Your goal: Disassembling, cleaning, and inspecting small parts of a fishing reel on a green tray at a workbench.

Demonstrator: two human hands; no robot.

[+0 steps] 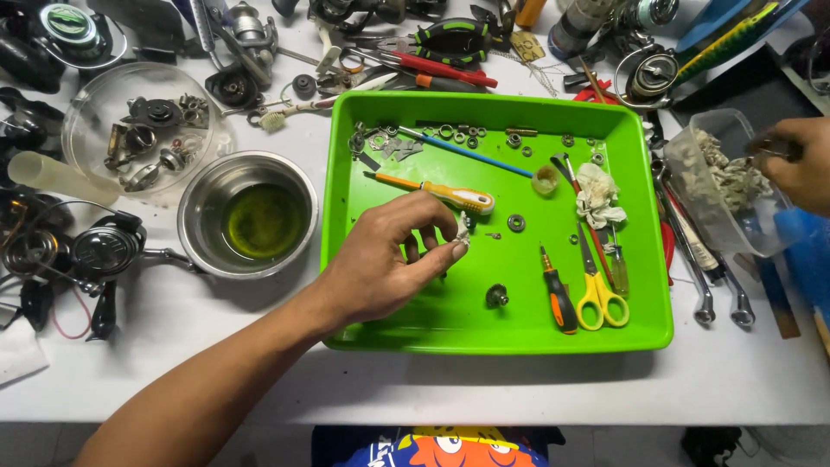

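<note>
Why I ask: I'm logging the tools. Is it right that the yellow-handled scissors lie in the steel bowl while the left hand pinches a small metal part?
Not quite. The head view shows the yellow-handled scissors in the green tray, not the steel bowl. The left hand does pinch a small metal part.

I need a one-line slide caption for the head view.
Left hand pinches a small metal part over green tray; right hand reaches into clear container.

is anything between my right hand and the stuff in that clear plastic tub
Nothing visible. The right hand is already at the open top of the clear plastic tub, over the crumpled rags inside.
</note>
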